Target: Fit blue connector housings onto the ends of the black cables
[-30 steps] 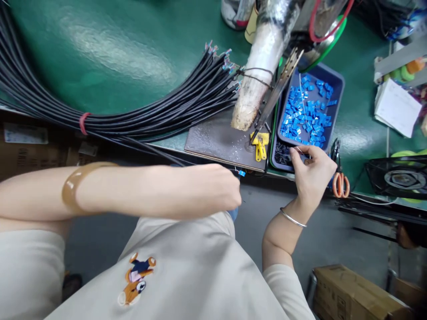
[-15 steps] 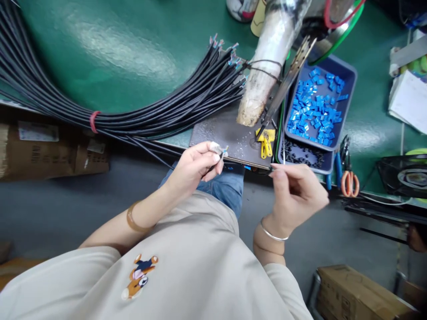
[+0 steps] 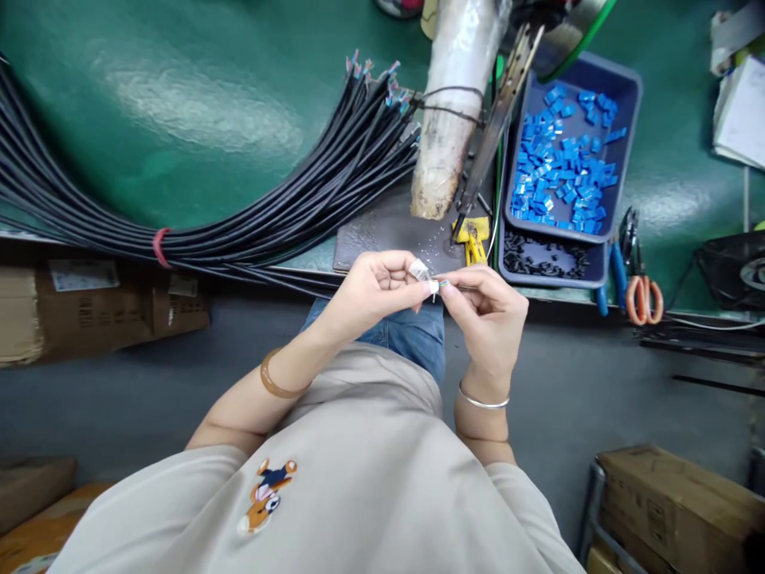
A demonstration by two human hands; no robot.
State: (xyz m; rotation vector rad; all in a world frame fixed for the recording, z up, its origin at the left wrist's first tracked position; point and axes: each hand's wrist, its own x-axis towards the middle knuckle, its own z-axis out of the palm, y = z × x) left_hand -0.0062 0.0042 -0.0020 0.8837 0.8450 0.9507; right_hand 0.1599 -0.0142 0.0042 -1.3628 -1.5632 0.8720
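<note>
My left hand [image 3: 376, 293] is closed around the end of a black cable, which it mostly hides, with a whitish wrap on one finger. Thin coloured wire ends [image 3: 442, 284] stick out past its thumb. Against them, the thumb and forefinger of my right hand [image 3: 487, 311] are pinched together, fingertips almost touching the left ones. The right hand pinches these wire ends; anything smaller between its tips is hidden. Behind the hands, a bundle of black cables [image 3: 256, 227], tied with a red band [image 3: 160, 247], curves over the bench, its stripped ends showing coloured wires.
Beyond my hands, a plastic-wrapped tube [image 3: 448, 119] and a metal strip [image 3: 499, 119] slant over a dark plate [image 3: 376, 235] holding a yellow tool [image 3: 474, 239]. Rightward are a tray [image 3: 627, 143] of blue connectors, a lower tray [image 3: 589, 275] of black pieces and orange-handled scissors [image 3: 644, 300].
My right hand has moved left from beside the trays to the wire ends, meeting my left hand. The left hand has shifted slightly right, and the camera view has moved a little.
</note>
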